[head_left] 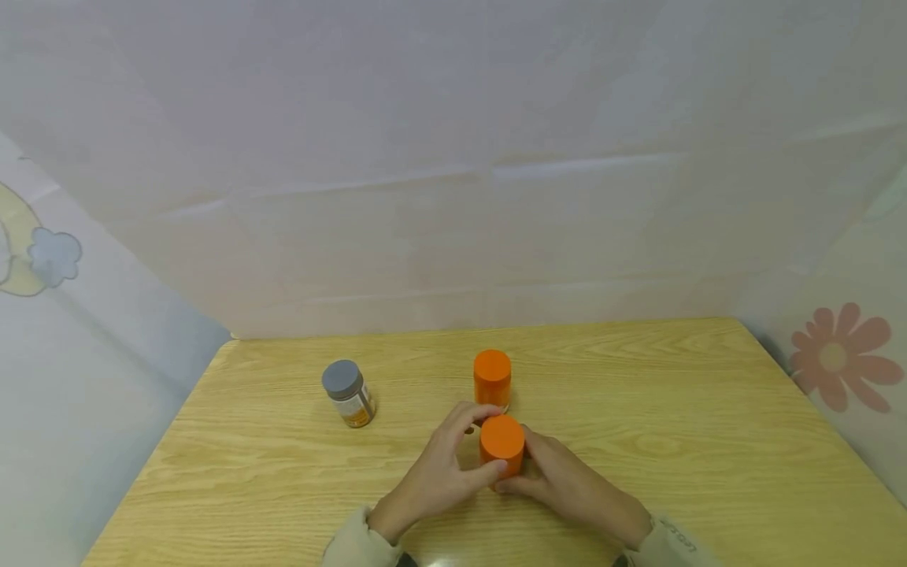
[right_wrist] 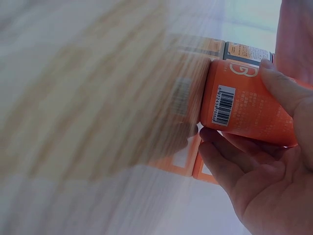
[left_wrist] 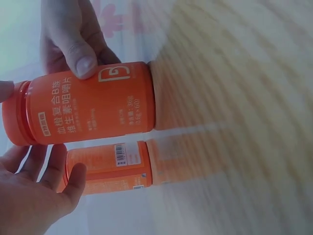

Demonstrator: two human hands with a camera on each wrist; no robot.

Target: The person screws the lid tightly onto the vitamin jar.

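An orange vitamin bottle (head_left: 501,438) with white print stands upright near the front middle of the table, between both hands. My left hand (head_left: 442,476) curls round its orange lid, thumb at the near side and fingertips at the far side. My right hand (head_left: 567,487) holds the body of the bottle lower down. In the left wrist view, the right thumb presses on the label side of this bottle (left_wrist: 93,105). The right wrist view shows a barcode near the base of the bottle (right_wrist: 249,105), with fingers beneath the body.
A second orange bottle (head_left: 492,378) stands just behind the held one, close to the left fingertips. Farther left is a grey-lidded bottle (head_left: 347,392) with a white and orange label. Pale sheeting (head_left: 460,236) rises behind the wooden table (head_left: 680,409) and at its sides.
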